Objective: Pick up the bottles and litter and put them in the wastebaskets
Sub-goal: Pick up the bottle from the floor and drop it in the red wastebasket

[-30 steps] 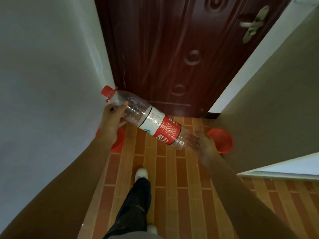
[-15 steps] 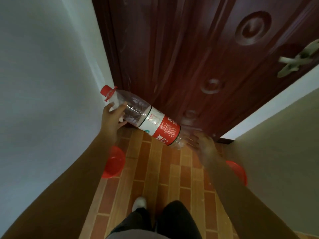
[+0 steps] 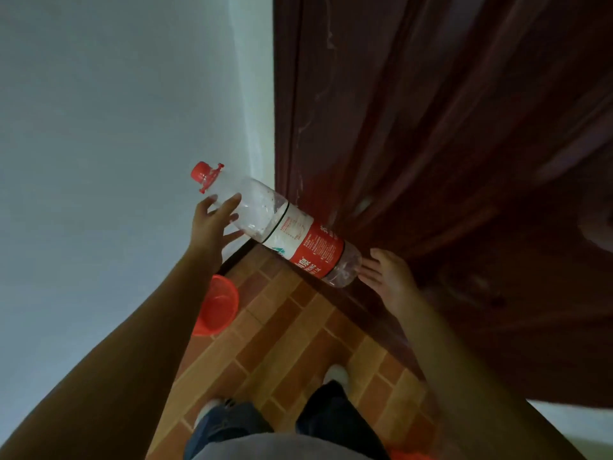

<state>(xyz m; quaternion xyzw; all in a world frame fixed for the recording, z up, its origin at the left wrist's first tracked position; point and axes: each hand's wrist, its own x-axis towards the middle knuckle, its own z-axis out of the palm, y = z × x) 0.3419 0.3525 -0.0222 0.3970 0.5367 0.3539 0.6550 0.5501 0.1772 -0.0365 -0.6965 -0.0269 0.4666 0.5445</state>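
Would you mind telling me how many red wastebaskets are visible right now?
1 for certain: a red wastebasket on the floor by the left wall. A red sliver at the bottom edge may be a second.

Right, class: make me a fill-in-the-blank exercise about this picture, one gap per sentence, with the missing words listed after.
1. The bottle has a cap coloured ____.
2. The left hand holds the bottle near its ____ end.
3. The right hand touches the bottle's ____ with straight fingers.
4. The red wastebasket stands on the floor below the ____ arm.

Missing words: red; cap; base; left
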